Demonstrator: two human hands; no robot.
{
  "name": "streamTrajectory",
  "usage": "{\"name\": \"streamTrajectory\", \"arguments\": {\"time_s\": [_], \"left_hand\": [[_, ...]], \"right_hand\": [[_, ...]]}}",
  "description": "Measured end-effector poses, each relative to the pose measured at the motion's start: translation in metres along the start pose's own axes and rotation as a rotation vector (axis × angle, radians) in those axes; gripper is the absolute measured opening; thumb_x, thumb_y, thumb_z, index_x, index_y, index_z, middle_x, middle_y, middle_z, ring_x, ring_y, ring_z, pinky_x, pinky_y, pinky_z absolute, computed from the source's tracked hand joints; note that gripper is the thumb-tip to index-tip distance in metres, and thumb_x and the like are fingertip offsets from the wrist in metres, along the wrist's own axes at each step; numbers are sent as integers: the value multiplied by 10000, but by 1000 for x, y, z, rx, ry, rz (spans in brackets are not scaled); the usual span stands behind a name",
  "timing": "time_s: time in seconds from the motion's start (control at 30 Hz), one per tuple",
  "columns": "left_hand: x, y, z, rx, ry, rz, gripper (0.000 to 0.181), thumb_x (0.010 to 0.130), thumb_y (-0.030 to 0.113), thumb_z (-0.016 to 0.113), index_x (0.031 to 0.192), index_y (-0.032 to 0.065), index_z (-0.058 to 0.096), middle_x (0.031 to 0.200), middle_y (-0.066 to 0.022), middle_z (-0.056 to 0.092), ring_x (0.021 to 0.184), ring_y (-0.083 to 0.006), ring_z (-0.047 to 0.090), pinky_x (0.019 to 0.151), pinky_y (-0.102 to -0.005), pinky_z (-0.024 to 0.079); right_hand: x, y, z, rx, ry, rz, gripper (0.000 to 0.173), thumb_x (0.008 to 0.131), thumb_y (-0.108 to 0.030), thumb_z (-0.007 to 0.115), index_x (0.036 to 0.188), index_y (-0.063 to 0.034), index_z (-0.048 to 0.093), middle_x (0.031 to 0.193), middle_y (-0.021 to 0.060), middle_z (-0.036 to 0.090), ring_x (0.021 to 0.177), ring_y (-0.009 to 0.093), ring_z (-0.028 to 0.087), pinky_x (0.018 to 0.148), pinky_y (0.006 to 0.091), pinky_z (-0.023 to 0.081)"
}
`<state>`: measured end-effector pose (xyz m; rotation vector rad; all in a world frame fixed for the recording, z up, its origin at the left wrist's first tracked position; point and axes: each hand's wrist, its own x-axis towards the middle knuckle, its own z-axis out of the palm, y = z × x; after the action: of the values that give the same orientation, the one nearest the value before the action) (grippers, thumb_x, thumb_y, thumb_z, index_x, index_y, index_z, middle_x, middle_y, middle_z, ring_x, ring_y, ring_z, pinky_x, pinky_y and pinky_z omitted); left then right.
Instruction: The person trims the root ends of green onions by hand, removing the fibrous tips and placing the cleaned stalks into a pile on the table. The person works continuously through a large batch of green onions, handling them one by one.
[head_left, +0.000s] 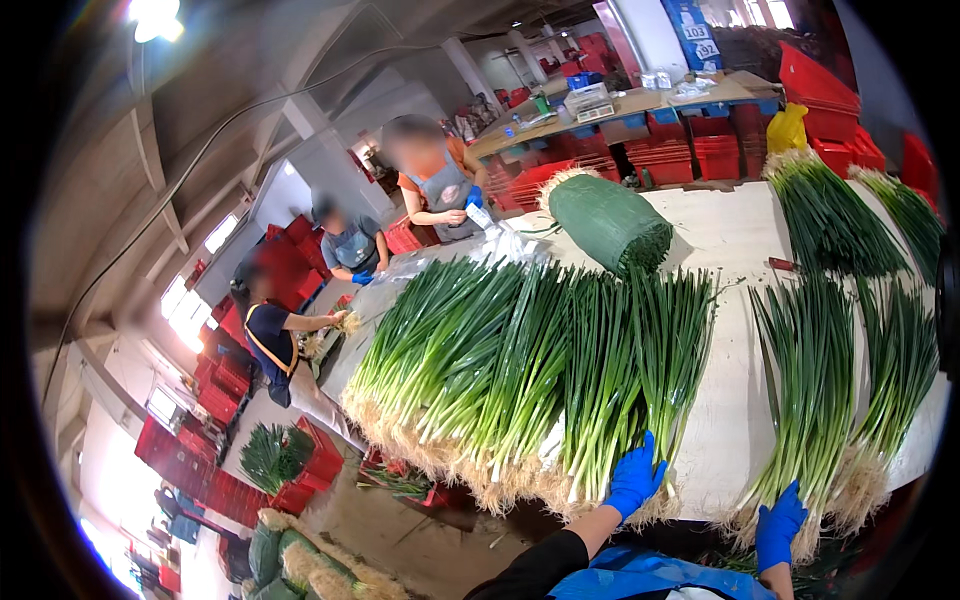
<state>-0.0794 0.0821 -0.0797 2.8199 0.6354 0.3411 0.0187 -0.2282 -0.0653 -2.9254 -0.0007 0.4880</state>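
Note:
My left hand (636, 476), in a blue glove, lies on the pale stems of a bunch of green onions (667, 360), thumb and fingers apart. That bunch is at the right end of a long row of green onions (480, 352), roots towards me. To the right, my right hand (780, 525), also gloved in blue, touches the root end of a separate bunch (806, 367), with its fingers extended. Another loose bunch (896, 360) lies beyond it. All rest on a pale tabletop (724, 420).
A green-wrapped bundle (611, 221) lies across the table. A red-handled tool (784, 264) is near more onions (832, 210). Three people (442, 187) stand at the far side and left end. Red crates (322, 454) and wrapped bundles (300, 559) sit on the floor at left.

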Motion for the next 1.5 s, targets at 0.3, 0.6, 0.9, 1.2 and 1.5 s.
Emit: {"name": "streamTrajectory", "arguments": {"time_s": [0.3, 0.6, 0.9, 1.2, 1.5], "left_hand": [[4, 3, 5, -32, 34, 2, 755, 848, 388, 556, 1409, -4, 238, 863, -206, 554, 786, -352, 554, 693, -449, 452], [5, 13, -17, -17, -139, -59, 707, 872, 389, 530, 1392, -8, 263, 934, -221, 563, 846, -367, 567, 731, -463, 462], [75, -35, -171, -585, -321, -199, 530, 868, 402, 589, 1221, 11, 533, 1257, -177, 546, 1027, -255, 598, 870, -339, 467], [24, -114, -131, 144, -140, -299, 825, 828, 552, 538, 1398, 18, 273, 1250, -276, 480, 1137, -400, 486, 938, -496, 393], [-20, -131, -45, 171, -25, -394, 747, 902, 510, 425, 1455, 73, 180, 1166, -206, 550, 1094, -362, 503, 1039, -562, 199]], "right_hand": [[-6, -1, -8, -9, 12, -19, 976, 779, -263, 714, 1454, -10, 57, 1372, 194, 414, 1216, 332, 439, 1046, 459, 287], [-4, 3, 10, 51, 164, -62, 945, 757, -210, 726, 1442, -2, 110, 1254, 210, 496, 1146, 352, 477, 1053, 473, 267], [-4, 7, 7, 0, 142, -37, 1012, 748, -216, 740, 1456, -16, 46, 1332, 186, 450, 1162, 334, 468, 1021, 460, 298], [3, 6, 17, -23, 112, -18, 1016, 751, -224, 740, 1458, -21, 40, 1340, 185, 445, 1165, 322, 471, 1004, 458, 316], [3, 5, 15, -26, 92, -22, 1018, 757, -232, 734, 1464, -42, 26, 1345, 181, 444, 1179, 324, 464, 1018, 456, 307]]}}
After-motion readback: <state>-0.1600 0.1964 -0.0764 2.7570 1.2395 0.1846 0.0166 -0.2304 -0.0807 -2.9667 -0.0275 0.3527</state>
